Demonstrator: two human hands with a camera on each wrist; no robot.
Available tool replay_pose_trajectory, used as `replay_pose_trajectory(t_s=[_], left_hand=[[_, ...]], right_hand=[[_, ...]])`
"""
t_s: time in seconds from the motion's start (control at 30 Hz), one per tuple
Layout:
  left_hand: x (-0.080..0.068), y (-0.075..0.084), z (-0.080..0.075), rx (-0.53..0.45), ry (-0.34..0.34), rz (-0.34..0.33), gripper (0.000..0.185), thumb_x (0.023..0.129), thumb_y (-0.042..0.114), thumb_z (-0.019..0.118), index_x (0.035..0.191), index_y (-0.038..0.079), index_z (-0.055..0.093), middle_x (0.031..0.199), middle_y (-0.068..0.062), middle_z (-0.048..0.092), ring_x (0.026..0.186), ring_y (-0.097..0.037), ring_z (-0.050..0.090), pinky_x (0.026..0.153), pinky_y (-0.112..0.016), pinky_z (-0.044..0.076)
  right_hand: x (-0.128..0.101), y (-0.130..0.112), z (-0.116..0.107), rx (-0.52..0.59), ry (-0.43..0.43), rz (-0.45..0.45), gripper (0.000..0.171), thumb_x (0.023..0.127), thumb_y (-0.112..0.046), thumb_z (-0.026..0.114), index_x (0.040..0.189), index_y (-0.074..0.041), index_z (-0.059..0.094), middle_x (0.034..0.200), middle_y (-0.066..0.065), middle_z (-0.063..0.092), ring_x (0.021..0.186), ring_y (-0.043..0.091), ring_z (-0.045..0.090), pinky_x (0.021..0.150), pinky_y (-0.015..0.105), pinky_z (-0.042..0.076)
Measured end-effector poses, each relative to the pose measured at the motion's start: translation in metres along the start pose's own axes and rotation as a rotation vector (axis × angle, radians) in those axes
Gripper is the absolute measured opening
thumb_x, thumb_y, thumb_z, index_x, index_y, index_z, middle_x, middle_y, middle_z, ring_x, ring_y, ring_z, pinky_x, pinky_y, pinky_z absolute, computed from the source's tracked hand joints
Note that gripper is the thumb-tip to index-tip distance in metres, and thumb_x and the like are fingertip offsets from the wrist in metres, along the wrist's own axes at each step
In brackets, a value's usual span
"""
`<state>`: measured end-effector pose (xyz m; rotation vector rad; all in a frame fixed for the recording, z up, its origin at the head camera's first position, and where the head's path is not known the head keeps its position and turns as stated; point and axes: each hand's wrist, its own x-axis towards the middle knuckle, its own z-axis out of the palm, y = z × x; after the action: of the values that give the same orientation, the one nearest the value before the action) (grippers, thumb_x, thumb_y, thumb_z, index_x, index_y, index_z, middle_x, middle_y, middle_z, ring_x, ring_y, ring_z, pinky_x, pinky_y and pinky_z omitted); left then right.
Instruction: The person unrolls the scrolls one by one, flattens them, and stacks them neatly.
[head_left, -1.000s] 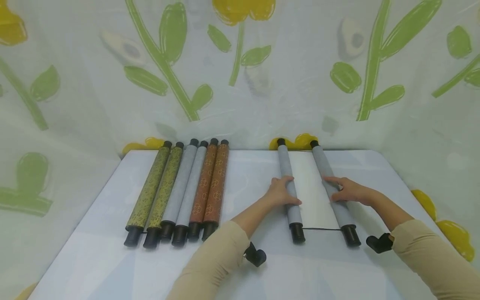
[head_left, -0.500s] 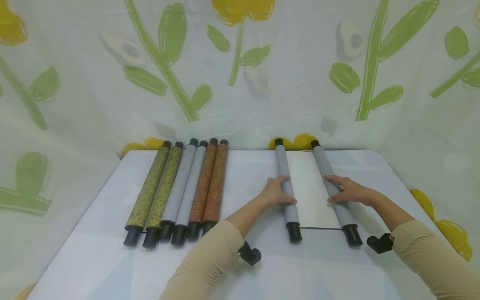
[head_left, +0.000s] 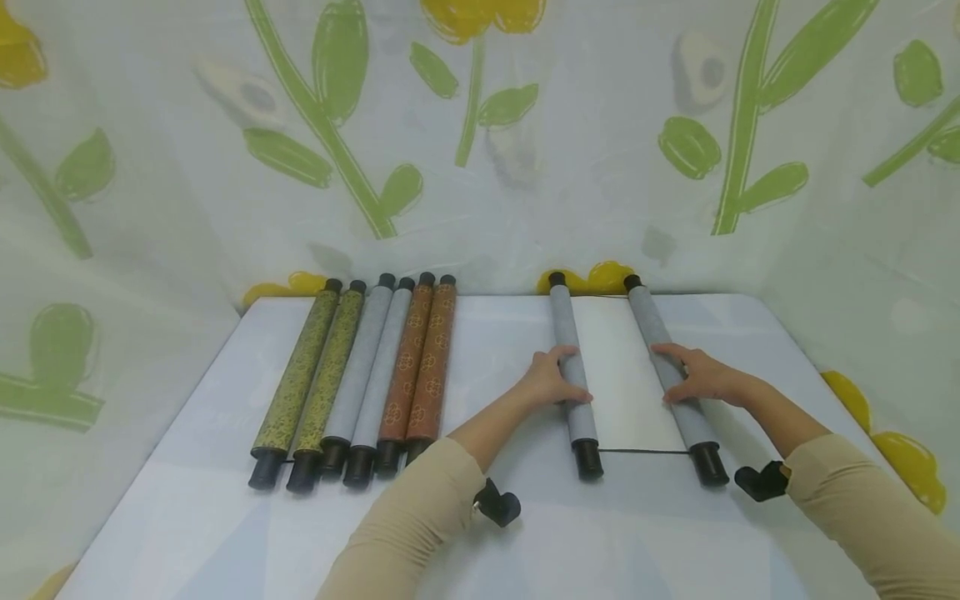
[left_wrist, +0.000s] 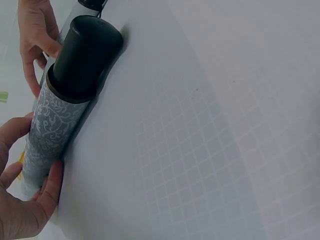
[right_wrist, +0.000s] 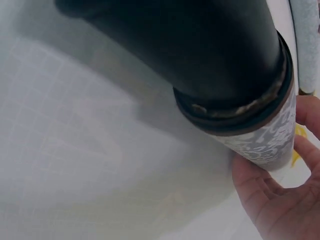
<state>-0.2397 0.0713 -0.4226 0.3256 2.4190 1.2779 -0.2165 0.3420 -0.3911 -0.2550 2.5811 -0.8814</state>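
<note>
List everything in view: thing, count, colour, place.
open scroll: 1, two grey rollers with black end caps, white sheet between, right half of table
rolled scrolls: 6, two olive-gold, two grey, two red-brown, side by side on left half
table: 1, pale bluish-white
backdrop cloth: white, green stems, yellow flowers, behind and at both sides
left hand: curled on left roller
right hand: fingers over right roller
sleeves: 2, beige
</note>
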Motion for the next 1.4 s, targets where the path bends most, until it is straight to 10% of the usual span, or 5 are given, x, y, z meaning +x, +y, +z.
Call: replay_pose_trajectory(t_s=[0.8,1.4], left_hand=[[0.001,-0.007,-0.010,-0.097,-0.138,0.035,0.074,0.078,0.017,0.077,0.143,0.019,0.042,0.140,-0.026,0.023,0.113,-0.031,0.050,0.079,-0.028,0.054],[0.001,-0.007,-0.003,-0.089,-0.032,-0.014,0.065,0.074,0.024,0.081,0.133,0.022,0.054,0.144,-0.025,0.023,0.105,-0.027,0.048,0.072,-0.029,0.052]], right_hand=[[-0.011,0.008,-0.008,0.034,-0.038,0.062,0.076,0.082,-0.010,0.061,0.146,0.003,0.024,0.145,0.041,0.012,0.132,0.058,0.011,0.102,0.069,0.019],[-0.011,0.012,-0.006,-0.028,0.020,0.032,0.083,0.078,-0.023,0.075,0.142,0.004,0.029,0.140,0.042,0.022,0.125,0.056,0.026,0.095,0.068,0.031]])
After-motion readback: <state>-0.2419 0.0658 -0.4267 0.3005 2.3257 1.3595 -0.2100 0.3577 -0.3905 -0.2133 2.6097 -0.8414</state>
